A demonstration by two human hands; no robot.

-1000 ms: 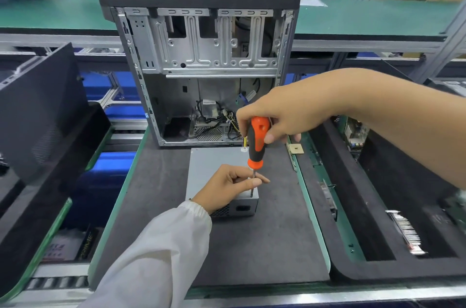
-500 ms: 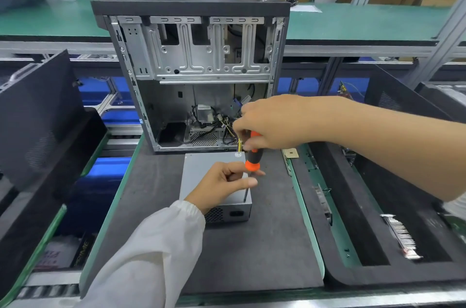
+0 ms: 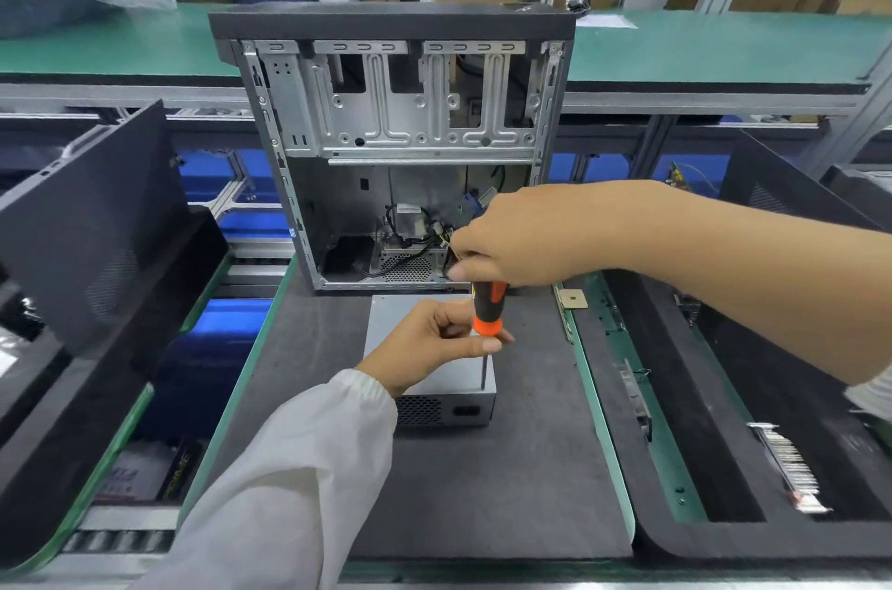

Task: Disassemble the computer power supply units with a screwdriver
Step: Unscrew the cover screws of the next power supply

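Note:
A grey metal power supply unit (image 3: 463, 389) lies on the dark mat (image 3: 507, 483), its vented end facing me. An orange and black screwdriver (image 3: 488, 307) stands upright over the unit's near right corner, its shaft reaching down to the top plate. My right hand (image 3: 519, 234) grips the top of the handle from above. My left hand (image 3: 434, 341) rests on the unit and pinches the shaft just below the handle. The tip is partly hidden by my fingers.
An open computer case (image 3: 393, 145) stands upright right behind the unit, cables inside. Black foam trays sit at the left (image 3: 96, 251) and right (image 3: 724, 420); the right one holds a memory stick (image 3: 784, 464). A small square chip (image 3: 574, 299) lies by the mat's right edge.
My right hand has slid up and over the top of the handle. My left fingers have stayed pinched at the shaft. The view has shifted slightly.

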